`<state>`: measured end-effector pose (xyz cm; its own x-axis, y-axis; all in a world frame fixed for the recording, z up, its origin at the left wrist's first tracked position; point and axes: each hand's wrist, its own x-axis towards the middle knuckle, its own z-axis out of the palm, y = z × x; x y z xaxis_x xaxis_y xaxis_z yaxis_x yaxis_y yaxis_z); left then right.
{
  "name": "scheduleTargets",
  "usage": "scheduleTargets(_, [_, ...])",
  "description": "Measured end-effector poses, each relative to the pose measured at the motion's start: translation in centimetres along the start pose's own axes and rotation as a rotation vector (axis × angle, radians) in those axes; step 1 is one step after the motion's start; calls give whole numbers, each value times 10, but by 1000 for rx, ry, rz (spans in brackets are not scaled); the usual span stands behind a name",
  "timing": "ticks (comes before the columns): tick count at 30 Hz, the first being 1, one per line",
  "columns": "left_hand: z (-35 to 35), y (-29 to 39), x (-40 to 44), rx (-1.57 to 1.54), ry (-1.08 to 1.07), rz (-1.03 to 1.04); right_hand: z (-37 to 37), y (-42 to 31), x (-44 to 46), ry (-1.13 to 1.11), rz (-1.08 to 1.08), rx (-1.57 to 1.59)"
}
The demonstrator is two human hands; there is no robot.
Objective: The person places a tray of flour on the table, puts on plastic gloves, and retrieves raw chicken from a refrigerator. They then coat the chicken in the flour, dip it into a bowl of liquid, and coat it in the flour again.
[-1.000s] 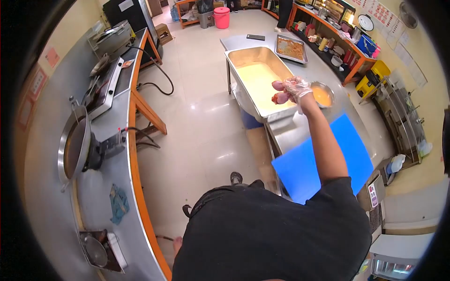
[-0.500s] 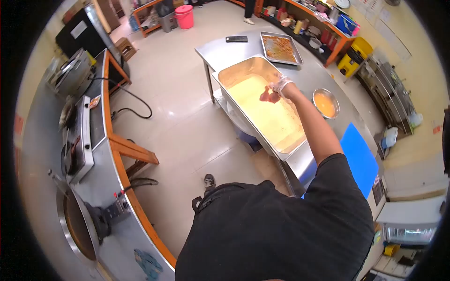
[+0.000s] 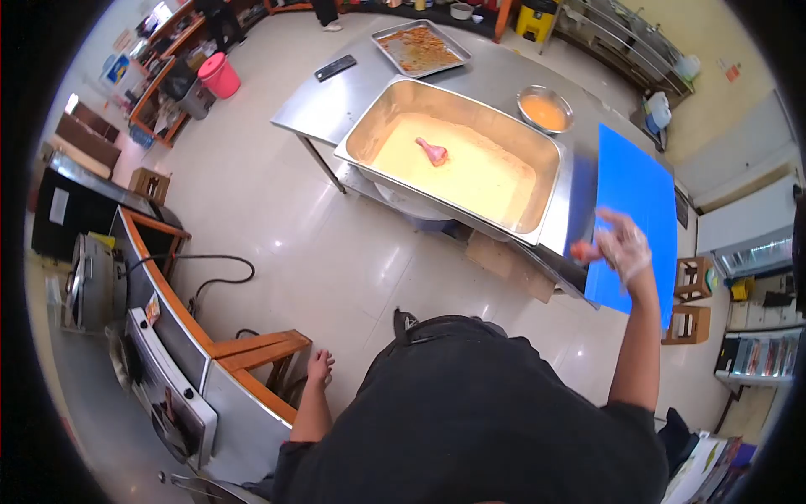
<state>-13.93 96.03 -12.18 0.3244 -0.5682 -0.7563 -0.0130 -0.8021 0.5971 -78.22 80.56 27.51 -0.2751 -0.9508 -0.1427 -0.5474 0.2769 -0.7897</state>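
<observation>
My right hand point(image 3: 623, 245), in a clear plastic glove, is over the blue board point(image 3: 642, 181) at the table's right end. It grips what looks like a raw chicken drumstick point(image 3: 583, 251), its reddish end sticking out to the left; blur hides the detail. Another raw drumstick point(image 3: 434, 154) lies on the pale yellow flour-like powder point(image 3: 483, 181) in the deep steel pan point(image 3: 550, 189). My bare left hand point(image 3: 319, 367) hangs low at my side near the orange wooden frame, fingers loosely curled and slightly apart, holding nothing.
Behind the pan are a steel bowl of orange liquid point(image 3: 544, 110), a baking tray with orange-brown crumbs point(image 3: 420, 48) and a black phone-like object point(image 3: 336, 68). At left stands a counter with a gas stove point(image 3: 168, 386). A black hose point(image 3: 227, 258) loops beside it.
My right hand has moved from above the pan to the blue board. One drumstick now lies on the powder. My view has turned, and my left hand has come into sight.
</observation>
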Motion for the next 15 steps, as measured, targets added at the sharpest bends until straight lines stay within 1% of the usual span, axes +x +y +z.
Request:
scheduleTargets(2, [17,27,20,78,-46,24,-15,50,-50,56,71,59])
scheduleTargets(4, [41,46,33,169,-112,79,-23,63,-99,111,238,73])
scheduleTargets(6, [74,56,38,270,-198,155,-27,75,-133,104,406,-45])
scheduleTargets(7, [91,61,36,322,-234,219,-28,85,-149,97,434,-8])
scheduleTargets(11, [153,67,16,402,-359,322,-23,137,-199,91,557,85])
scheduleTargets(13, [169,51,13,493,-442,363,-25,163,-212,93,535,125])
scheduleTargets(15, [173,29,9,589,-443,402,-27,177,-225,111,517,175])
